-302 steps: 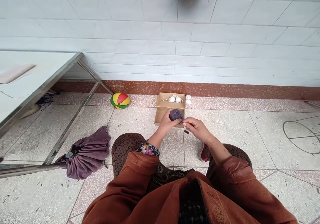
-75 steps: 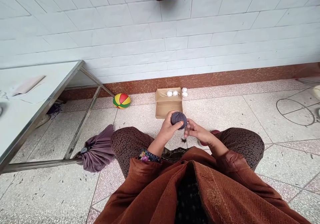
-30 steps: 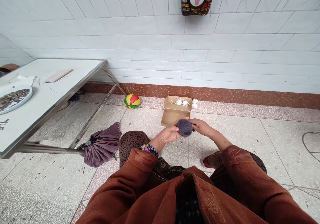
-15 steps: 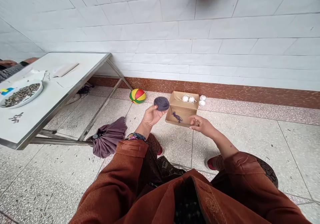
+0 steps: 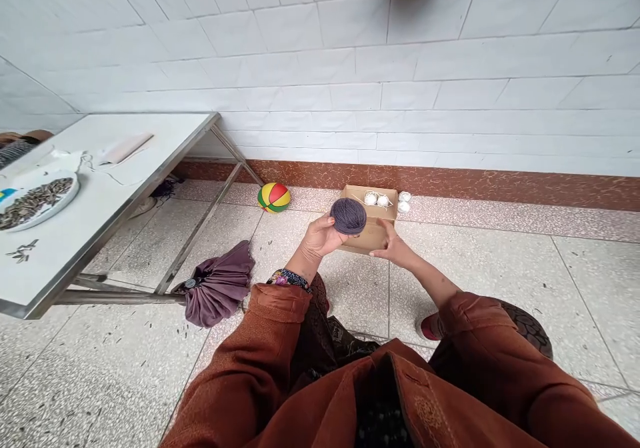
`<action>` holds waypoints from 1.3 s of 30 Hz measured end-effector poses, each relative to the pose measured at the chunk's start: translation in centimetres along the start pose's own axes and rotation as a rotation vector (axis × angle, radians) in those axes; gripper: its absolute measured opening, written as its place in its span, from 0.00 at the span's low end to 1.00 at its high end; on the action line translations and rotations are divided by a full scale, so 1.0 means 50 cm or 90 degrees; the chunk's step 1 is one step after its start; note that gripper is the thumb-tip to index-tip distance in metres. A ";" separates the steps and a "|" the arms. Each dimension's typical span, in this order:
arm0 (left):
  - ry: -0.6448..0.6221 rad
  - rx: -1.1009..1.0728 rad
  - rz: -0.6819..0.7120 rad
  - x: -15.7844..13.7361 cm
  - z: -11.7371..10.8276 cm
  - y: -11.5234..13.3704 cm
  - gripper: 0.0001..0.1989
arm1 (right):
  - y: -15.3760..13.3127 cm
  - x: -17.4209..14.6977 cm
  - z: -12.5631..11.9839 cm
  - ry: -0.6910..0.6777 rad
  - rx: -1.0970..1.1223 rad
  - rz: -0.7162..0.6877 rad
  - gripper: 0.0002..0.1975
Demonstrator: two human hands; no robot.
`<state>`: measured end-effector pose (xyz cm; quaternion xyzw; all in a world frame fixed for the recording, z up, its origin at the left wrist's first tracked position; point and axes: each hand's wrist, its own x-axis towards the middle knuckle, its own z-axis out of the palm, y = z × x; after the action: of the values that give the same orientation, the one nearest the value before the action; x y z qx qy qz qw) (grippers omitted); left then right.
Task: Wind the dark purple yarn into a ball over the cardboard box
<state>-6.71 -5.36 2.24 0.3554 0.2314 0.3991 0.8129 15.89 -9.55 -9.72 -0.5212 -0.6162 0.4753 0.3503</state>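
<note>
A ball of dark purple-grey yarn (image 5: 349, 217) rests in my left hand (image 5: 323, 237), its thumb and fingers curled around the lower left side. To the right, my right hand (image 5: 393, 245) has thumb and fingers apart, with nothing visible between them. Beyond both hands lies an open cardboard box (image 5: 356, 193) on the floor. Two small white yarn balls (image 5: 371, 198) sit in its far part. The yarn ball and my hands cover some of the near part, and the loose purple yarn there is hidden from sight.
More white balls (image 5: 404, 201) lie beside the box. A colourful ball (image 5: 274, 197) rests near the wall. To the left stands a table (image 5: 173, 138) with a plate of sunflower seeds (image 5: 40, 201). A purple cloth bundle (image 5: 220, 285) lies by its legs. Another person's arm shows at far left.
My left hand has carried the yarn ball to the right, in front of the box. My right hand has shifted slightly left and its fingers have spread wider.
</note>
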 end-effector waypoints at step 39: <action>0.180 0.169 -0.064 0.170 -0.043 -0.112 0.27 | -0.061 -0.009 -0.061 -0.019 -0.161 -0.116 0.18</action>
<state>-0.52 -0.03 -4.20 0.3878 0.4111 0.3697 0.7375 17.87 -9.32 -5.88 -0.4959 -0.7211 0.3679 0.3141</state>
